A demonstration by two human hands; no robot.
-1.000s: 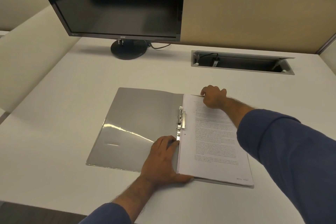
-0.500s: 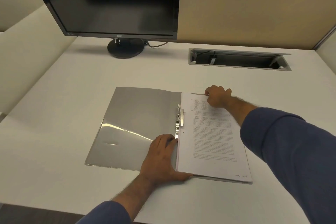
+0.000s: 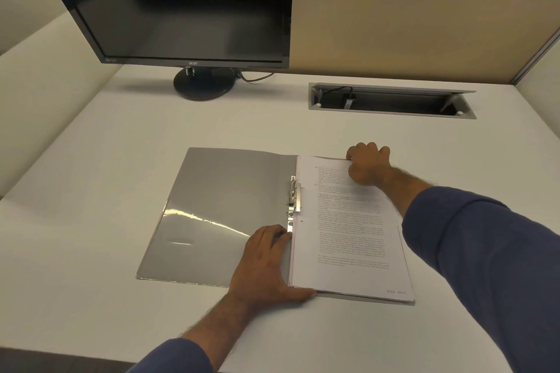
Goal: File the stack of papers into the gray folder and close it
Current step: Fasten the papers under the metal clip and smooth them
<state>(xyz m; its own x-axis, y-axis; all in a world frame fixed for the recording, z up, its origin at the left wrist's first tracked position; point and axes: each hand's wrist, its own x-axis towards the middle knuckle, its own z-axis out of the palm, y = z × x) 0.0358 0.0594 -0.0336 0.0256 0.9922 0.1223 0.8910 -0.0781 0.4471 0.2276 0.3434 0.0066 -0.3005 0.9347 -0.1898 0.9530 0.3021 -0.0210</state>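
The gray folder (image 3: 221,209) lies open on the desk, its front cover spread to the left with a clear pocket on it. A stack of printed papers (image 3: 348,236) rests on the folder's right half, beside the metal clip (image 3: 294,197) at the spine. My left hand (image 3: 266,263) lies flat at the spine's near end, fingers on the folder and thumb along the stack's bottom edge. My right hand (image 3: 368,165) is curled over the stack's far top edge, fingers gripping that edge.
A black monitor (image 3: 181,3) on a round stand (image 3: 204,83) is at the back left. An open cable hatch (image 3: 391,101) is set into the desk at the back right. Partition walls stand behind and at both sides.
My right hand has slid to the right along the top edge of the papers. My left hand and the folder have stayed in place.
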